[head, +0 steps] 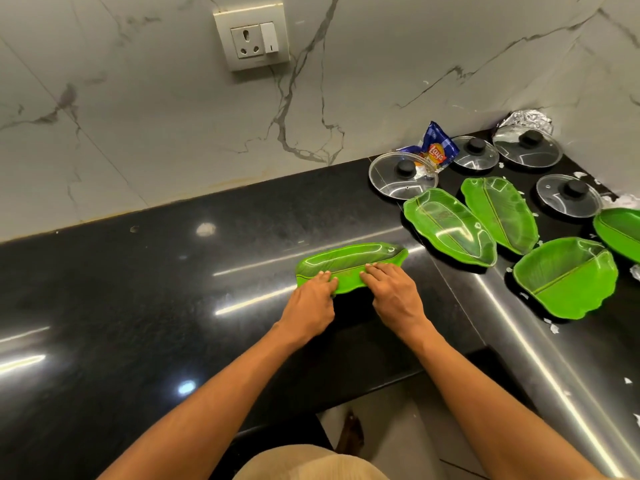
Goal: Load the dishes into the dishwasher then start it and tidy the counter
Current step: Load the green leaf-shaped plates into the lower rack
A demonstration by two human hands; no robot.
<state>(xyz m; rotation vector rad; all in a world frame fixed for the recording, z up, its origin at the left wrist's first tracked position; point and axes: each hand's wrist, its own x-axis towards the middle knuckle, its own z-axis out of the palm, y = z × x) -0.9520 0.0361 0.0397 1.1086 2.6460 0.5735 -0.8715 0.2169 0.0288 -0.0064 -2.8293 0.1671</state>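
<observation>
A green leaf-shaped plate (pixel 349 261) is tilted up off the black counter (pixel 138 289), its near edge raised. My left hand (pixel 311 303) grips that near edge on the left, and my right hand (pixel 391 292) grips it on the right, fingers over the rim. Several more green leaf plates lie flat to the right: one (pixel 450 226), another (pixel 502 213), a divided one (pixel 564 277), and one cut off by the frame edge (pixel 623 232). Several glass pot lids with black knobs rest behind them, such as one (pixel 401 174) and another (pixel 528 147).
A blue chips bag (pixel 434 147) and crumpled foil (pixel 530 121) sit in the far corner. White paper scraps (pixel 554 329) litter the right counter. A wall socket (pixel 252 38) is set in the marble backsplash. The floor shows below the counter's inner corner.
</observation>
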